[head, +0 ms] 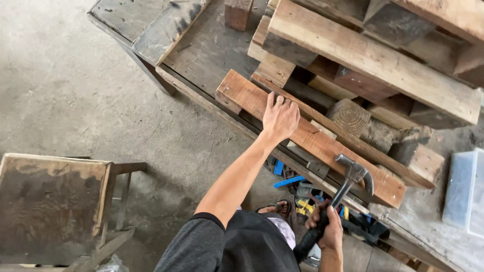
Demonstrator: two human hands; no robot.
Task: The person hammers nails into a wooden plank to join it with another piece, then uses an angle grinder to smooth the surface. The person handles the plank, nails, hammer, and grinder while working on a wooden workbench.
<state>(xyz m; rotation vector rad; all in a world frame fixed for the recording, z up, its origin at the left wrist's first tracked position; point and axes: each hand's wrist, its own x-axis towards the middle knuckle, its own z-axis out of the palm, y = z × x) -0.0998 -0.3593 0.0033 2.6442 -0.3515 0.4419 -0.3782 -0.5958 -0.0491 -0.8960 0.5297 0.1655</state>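
On the workbench, left hand (280, 118) presses flat on plank (322, 143); right grip (327, 226) clenches hammer (348, 184) just beside.

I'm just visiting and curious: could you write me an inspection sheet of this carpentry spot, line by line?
Surface: worn grey workbench, dusty.
Job's things: reddish plank flat near the bench edge; claw hammer raised beside it.
Clutter: stacked timber offcuts; clear plastic box.
Grip: left hand pressing the plank; right hand closed on the hammer handle.
Cables: nothing seen.
Surroundings: concrete floor, wooden stool, blue and yellow tools under the bench.
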